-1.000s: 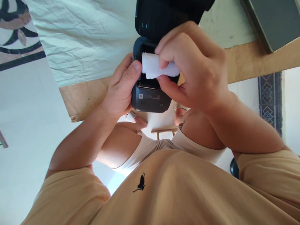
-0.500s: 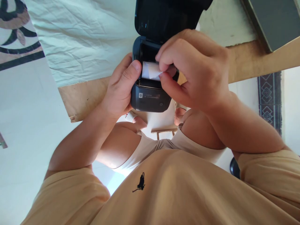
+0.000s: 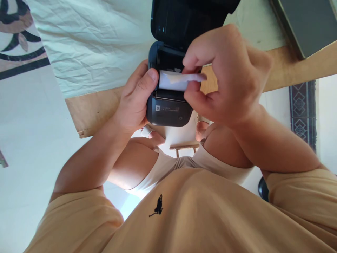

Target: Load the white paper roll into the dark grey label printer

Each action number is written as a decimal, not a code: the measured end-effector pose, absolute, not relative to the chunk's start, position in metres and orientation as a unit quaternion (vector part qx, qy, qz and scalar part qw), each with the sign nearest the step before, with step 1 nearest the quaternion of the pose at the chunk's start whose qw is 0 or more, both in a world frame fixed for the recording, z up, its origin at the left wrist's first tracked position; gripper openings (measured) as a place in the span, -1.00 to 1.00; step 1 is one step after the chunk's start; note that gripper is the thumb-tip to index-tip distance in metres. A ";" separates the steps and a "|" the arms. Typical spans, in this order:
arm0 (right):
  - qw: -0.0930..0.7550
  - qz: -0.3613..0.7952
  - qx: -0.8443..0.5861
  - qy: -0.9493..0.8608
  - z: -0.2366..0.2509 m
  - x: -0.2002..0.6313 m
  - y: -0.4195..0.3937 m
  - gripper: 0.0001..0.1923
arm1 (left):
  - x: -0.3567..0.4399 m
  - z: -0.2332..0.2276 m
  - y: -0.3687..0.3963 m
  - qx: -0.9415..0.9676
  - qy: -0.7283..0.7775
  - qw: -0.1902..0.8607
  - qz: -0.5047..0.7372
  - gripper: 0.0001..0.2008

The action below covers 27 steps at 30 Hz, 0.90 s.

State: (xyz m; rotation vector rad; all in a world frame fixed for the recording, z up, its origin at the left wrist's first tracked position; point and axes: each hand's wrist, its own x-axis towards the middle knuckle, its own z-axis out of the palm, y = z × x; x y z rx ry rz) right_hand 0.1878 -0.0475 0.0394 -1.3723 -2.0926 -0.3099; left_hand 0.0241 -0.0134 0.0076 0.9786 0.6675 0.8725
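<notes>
A wooden surface runs across the view, and a wrinkled pale cloth lies spread on it, covering most of it; well to the right of the cloth, a dark flat slab rests on the surface's bare wood

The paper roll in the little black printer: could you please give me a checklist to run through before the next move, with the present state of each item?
1. Lid open and swung back clear of the bay: ok.
2. Printer steadied: ok, the left hand grips its side, with the thumb at the end of the paper roll.
3. Roll lying in the bay: ok, it sits across the opening.
4. Loose end of the paper held: ok, the right hand pinches it between thumb and fingertips.
5. Paper end led over the front edge of the bay: cannot tell, the right hand hides it.
6. Roll turned the right way round: cannot tell.
</notes>
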 end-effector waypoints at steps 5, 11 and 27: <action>0.346 -0.101 -0.429 -0.828 0.036 0.187 -0.046 -0.90 | 0.025 0.007 -0.013 0.437 0.296 0.747 0.403 -0.71; 0.330 -0.066 -0.387 -0.858 0.032 0.183 -0.048 -0.91 | 0.022 0.008 -0.011 0.462 0.262 0.751 0.393 -0.61; 0.289 -0.027 -0.366 -0.884 0.031 0.187 -0.046 -0.82 | 0.017 0.010 -0.010 0.530 0.252 0.731 0.349 -0.36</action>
